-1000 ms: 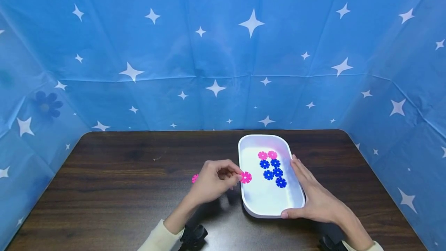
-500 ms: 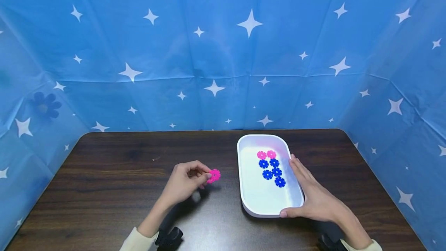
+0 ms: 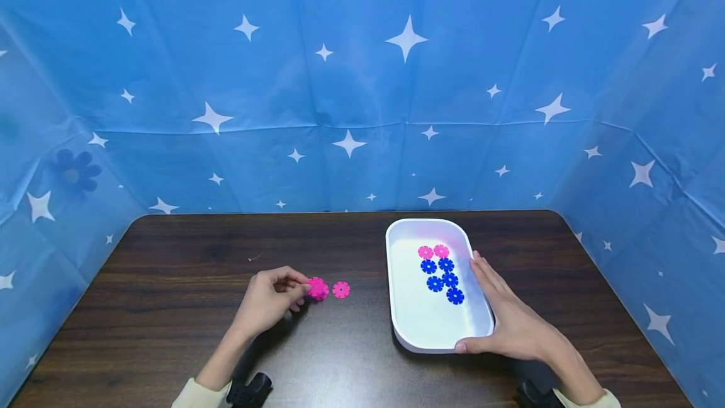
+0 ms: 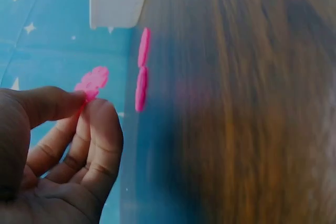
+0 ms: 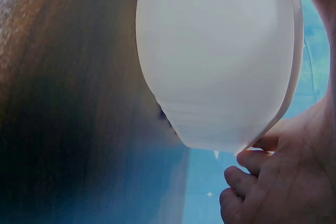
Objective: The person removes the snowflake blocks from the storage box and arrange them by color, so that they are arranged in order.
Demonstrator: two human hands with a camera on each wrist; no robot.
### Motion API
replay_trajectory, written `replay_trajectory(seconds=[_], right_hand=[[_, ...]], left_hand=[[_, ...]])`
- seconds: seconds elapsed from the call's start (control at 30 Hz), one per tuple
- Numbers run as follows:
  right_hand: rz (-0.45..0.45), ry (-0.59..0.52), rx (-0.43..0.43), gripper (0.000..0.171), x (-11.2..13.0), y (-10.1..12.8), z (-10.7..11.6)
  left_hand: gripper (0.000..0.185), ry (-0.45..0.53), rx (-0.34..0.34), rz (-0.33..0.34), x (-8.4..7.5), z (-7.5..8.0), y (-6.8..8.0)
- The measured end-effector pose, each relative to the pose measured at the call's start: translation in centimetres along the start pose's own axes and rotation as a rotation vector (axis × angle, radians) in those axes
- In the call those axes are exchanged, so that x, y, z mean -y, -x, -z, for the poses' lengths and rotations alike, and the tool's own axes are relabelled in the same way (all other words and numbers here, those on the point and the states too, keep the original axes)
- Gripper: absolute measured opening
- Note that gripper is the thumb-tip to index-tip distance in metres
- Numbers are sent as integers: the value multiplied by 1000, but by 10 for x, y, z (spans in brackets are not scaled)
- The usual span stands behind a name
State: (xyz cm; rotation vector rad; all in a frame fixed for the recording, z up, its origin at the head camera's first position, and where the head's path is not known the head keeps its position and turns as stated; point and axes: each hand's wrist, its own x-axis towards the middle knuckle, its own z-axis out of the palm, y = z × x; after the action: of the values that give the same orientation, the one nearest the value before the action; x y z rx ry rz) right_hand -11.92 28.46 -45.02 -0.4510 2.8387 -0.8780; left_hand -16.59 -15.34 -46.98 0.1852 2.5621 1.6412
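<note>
My left hand pinches a pink flower-shaped plastic disc between thumb and fingertips, above the table left of the tray. Two more pink discs lie on the table: the right one is in full view, while the other is overlapped by the held disc in the head view. A white rectangular tray contains two pink discs at the back and several blue discs before them. My right hand holds the tray's front right corner, thumb at the front rim, fingers along the right side.
The dark wood-grain table carries everything. Behind it and at both sides hangs a blue cloth with white stars. A black strap device sits on the left wrist, another on the right.
My left hand has moved left from the tray's left rim with the pink disc still pinched, uncovering a pink disc on the table. My right hand and the tray keep their places.
</note>
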Motion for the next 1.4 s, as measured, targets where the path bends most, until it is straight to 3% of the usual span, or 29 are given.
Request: replay_trajectory(seconds=[0.37, 0.73, 0.9, 1.13, 1.4], right_hand=[[4, 0, -7, 138, 0, 0, 0], [10, 1, -9, 138, -1, 1, -1], [6, 8, -12, 138, -1, 1, 0], [-7, 5, -2, 138, 0, 2, 0], [-2, 6, -4, 137, 1, 2, 0]], left_hand=[[10, -63, -51, 157, 8, 13, 1], [4, -153, -61, 180, 5, 11, -4], [5, -212, -58, 138, 6, 10, -5], [6, -309, -80, 28, 1, 11, -6], [5, -299, -75, -84, -10, 4, -12]])
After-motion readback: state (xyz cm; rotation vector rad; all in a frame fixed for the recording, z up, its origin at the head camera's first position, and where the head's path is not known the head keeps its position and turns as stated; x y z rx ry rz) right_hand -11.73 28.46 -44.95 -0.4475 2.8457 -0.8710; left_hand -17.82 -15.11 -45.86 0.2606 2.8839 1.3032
